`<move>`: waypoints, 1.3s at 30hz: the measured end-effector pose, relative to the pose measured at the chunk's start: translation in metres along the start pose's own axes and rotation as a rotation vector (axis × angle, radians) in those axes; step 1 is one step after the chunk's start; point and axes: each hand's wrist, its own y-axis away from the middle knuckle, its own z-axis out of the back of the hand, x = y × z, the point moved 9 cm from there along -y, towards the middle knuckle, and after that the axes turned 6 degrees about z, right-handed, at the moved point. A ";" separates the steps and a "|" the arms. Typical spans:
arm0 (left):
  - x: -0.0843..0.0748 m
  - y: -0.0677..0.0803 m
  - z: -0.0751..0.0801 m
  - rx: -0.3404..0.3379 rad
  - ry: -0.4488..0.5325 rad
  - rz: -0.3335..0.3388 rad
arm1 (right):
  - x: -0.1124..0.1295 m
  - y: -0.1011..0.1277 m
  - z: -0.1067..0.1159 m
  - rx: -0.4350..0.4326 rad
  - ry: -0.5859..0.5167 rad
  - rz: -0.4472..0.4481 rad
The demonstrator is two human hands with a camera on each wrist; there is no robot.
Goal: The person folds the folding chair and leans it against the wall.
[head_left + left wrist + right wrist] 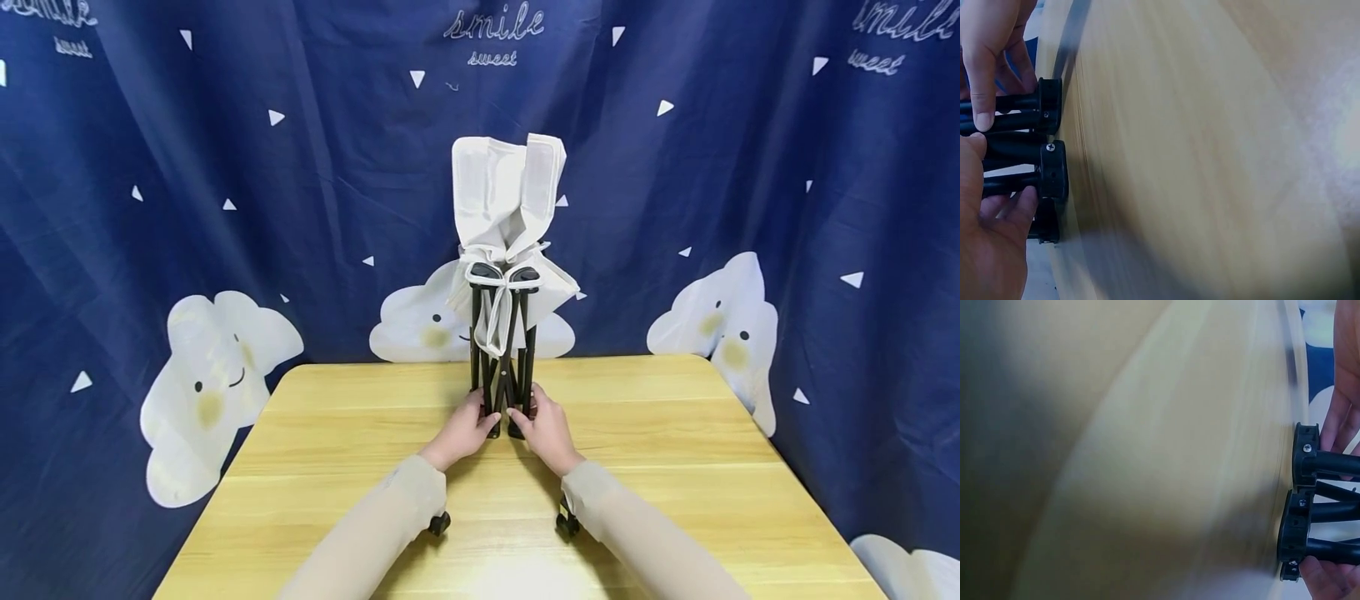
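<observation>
A small folded folding chair (503, 367) stands upright near the table's far edge, its black tube legs drawn together. White fabric (487, 192) bunches and flops over its upper part. Low on the legs at the left, my left hand (463, 429) grips the tubes, thumb in front and fingers behind. My right hand (550, 432) holds the legs on the right in the same way. In the left wrist view, black foot caps (1054, 169) with screws meet the tabletop. The right wrist view shows more foot caps (1294, 525) beside the right fingertips.
The light wooden table (345, 475) has rounded far corners. Behind it hangs a dark blue curtain (360, 167) with white clouds, triangles and lettering. Black wrist devices (439, 523) hang beneath both sleeves, close above the tabletop.
</observation>
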 end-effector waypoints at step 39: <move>0.058 -0.022 -0.024 -0.107 -0.159 -0.093 | -0.008 -0.008 -0.005 -0.004 -0.013 -0.017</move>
